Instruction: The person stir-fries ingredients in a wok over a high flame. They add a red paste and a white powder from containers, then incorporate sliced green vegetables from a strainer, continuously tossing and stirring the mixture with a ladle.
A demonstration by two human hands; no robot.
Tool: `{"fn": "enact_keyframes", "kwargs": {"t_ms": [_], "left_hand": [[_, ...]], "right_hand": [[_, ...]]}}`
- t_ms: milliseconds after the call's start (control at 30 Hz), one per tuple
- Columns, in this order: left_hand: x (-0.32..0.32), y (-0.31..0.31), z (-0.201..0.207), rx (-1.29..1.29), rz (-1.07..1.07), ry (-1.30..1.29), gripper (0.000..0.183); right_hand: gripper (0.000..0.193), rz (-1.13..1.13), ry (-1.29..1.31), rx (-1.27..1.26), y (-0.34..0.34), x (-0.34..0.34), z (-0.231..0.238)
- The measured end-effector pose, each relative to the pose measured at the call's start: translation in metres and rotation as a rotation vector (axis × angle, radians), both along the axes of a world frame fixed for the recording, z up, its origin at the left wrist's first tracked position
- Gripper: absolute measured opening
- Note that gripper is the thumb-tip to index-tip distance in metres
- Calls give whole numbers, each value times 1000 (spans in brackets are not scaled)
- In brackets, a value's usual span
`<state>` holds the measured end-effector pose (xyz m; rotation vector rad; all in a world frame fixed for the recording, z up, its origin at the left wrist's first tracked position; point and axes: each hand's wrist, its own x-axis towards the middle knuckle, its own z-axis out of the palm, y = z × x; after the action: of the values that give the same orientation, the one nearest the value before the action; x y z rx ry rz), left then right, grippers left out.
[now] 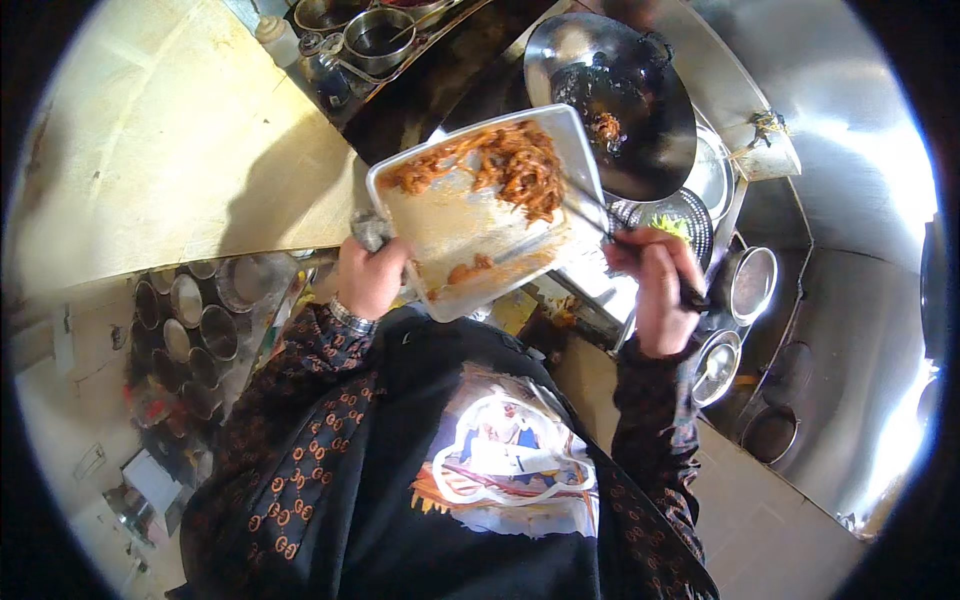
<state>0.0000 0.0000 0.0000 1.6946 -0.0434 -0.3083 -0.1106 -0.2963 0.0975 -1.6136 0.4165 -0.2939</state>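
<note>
Translucent, plastic-looking walls with rounded corners are seen on a shallow rectangular container, tilted in front of the torso. Smooth, dark, glossy metal is noted in the deep round wok, set beyond it to the upper right; a small reddish-brown clump is seen inside the wok amid a shiny wet patch. A black vessel pierced with small holes is placed just below the wok, with light green pieces held in it. To the upper left, a round steel pot is filled with something dark. A metal-link band is worn at the left wrist; the dark sleeves are patterned in orange-brown.

The container's left side is clamped by the left hand, thumb laid over the rim. A dark, slender utensil is gripped in the closed right hand and angled over the right wall toward the food; its exact kind cannot be told.

The food is red-brown, glistening, in tangled strips, heaped in the container's far right part and thinned toward the left. The pale base is smeared with sauce; a smaller clump is left near the close edge.
</note>
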Motion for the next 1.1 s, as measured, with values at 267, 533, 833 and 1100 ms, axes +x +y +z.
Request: {"fn": "enact_keyframes", "kwargs": {"t_ms": [267, 533, 833, 1100], "left_hand": [[2, -18, 15, -65, -162, -15, 12], [13, -26, 22, -139, -204, 98, 11], [15, -33, 20, -169, -227, 8, 6], [18, -34, 15, -64, -186, 59, 12]], "right_hand": [[22, 49, 138, 41, 24, -14, -10], [19, 136, -66, -229, 15, -27, -31], [12, 32, -221, -764, 9, -3, -49], [26, -534, -89, 683, 7, 6, -72]]}}
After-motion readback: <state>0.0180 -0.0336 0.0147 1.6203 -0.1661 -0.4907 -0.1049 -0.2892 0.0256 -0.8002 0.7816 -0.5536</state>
